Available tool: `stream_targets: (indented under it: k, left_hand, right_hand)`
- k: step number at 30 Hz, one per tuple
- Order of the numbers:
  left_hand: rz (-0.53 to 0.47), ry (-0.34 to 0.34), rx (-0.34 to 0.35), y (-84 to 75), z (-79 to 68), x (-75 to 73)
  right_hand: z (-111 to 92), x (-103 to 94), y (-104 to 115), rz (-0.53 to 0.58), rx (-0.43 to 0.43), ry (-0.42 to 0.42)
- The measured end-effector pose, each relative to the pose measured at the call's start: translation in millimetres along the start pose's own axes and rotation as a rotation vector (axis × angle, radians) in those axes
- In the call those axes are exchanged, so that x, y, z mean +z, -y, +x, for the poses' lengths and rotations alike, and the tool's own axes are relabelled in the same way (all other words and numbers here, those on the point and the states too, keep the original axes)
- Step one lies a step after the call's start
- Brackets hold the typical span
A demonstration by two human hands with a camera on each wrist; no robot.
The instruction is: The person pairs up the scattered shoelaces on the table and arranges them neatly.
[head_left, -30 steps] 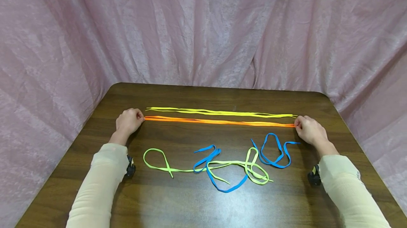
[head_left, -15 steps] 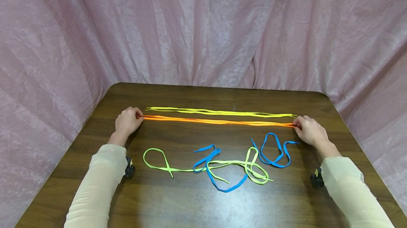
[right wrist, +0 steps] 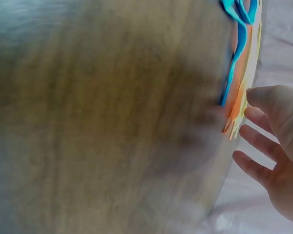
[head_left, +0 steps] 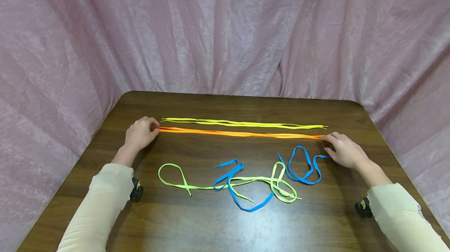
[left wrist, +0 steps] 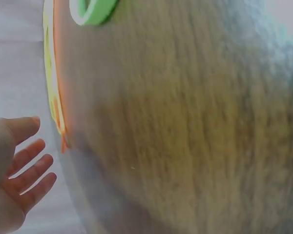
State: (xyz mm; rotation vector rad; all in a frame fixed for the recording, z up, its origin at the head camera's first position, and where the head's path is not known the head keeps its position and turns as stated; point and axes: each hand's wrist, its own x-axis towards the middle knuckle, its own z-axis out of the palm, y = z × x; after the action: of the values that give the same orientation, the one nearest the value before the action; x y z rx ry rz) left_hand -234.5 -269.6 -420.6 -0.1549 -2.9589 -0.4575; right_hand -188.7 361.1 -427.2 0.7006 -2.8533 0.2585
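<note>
Orange laces [head_left: 239, 134] look laid straight.
Left hand [head_left: 141, 133] and right hand [head_left: 346, 151]: fingers apart, gripping nothing; next likely calls for a blue lace [head_left: 303, 181].

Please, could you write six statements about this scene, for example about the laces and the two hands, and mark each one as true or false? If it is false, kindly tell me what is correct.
1. The yellow laces lie farther from the person than the orange laces. True.
2. The orange laces lie in a tangled heap. False: they are stretched out nearly straight.
3. The left hand is near one end of the orange laces and the right hand near the other. True.
4. Both hands grip the orange laces. False: the wrist views show that neither hand holds anything.
5. The green lace crosses a blue lace. True.
6. The green lace lies straight, without loops. False: it curls into loops.
</note>
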Motion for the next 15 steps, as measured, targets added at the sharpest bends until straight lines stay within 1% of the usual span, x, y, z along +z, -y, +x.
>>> stream_targets:
  k: [3, 6, 8, 12, 15]
  left_hand:
    - [0.0, 0.016, 0.034, -8.8, -1.4, -3.5]
    - [0.003, 0.029, 0.068, -18.3, -2.3, -6.0]
    - [0.005, 0.043, 0.092, -24.7, -2.1, -6.9]
    - [0.011, 0.076, 0.136, -37.8, -1.4, -6.8]
    - [0.012, 0.086, 0.174, -49.0, -2.0, -5.9]
  right_hand:
    - [-3.4, 3.0, 4.4, 0.007, -0.077, -0.019]
    - [-6.7, 6.1, 8.8, 0.008, -0.121, -0.035]
    - [-8.3, 7.6, 11.7, 0.011, -0.136, -0.035]
    - [-10.3, 8.8, 18.1, 0.018, -0.131, 0.008]
    - [-10.8, 9.6, 21.2, 0.021, -0.127, 0.025]
